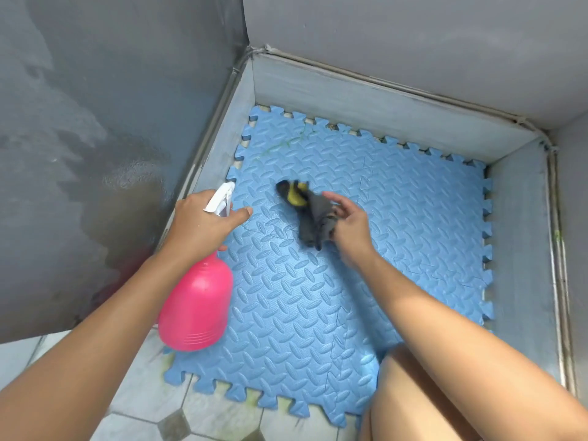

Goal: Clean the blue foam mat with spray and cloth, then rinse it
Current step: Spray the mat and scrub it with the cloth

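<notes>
Gripping the pink spray bottle [197,307] is the left hand [200,224], while the right hand [350,227] pinches the cloth [313,214]

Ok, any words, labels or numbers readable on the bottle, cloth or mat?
None readable.
Pink spray bottle: no label on the side in view.
Blue foam mat: embossed pattern only.
Grey cloth: yellow patch, too blurred to read.

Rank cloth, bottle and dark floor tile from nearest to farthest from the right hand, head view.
1. Cloth, gripped in the right hand.
2. Bottle, to its left, in the left hand.
3. Dark tile, near left, beyond the mat.
</notes>
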The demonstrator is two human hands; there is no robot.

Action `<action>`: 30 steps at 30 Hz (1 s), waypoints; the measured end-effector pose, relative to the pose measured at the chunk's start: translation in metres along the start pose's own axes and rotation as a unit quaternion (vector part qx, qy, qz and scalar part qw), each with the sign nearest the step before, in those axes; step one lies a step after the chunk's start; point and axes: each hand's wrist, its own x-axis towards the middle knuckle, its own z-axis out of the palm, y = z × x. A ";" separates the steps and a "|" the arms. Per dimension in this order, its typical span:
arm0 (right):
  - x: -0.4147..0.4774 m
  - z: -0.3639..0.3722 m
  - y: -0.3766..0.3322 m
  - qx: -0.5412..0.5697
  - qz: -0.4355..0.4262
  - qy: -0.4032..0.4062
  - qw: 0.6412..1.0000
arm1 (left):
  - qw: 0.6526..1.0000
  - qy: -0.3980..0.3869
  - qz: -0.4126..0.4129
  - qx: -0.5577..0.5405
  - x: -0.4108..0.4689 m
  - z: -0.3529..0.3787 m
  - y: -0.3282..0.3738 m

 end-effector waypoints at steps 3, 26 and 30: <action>0.021 -0.061 -0.010 -0.199 -0.035 0.102 0.974 | 1.000 -0.004 0.010 0.005 0.002 0.000 -0.002; 0.132 0.125 -0.028 -0.543 -0.336 -0.123 0.760 | 1.000 0.012 0.019 -0.015 0.007 0.003 -0.010; 0.079 0.102 0.009 -0.533 -0.420 -0.247 0.692 | 1.000 0.012 0.020 -0.021 0.009 0.004 -0.011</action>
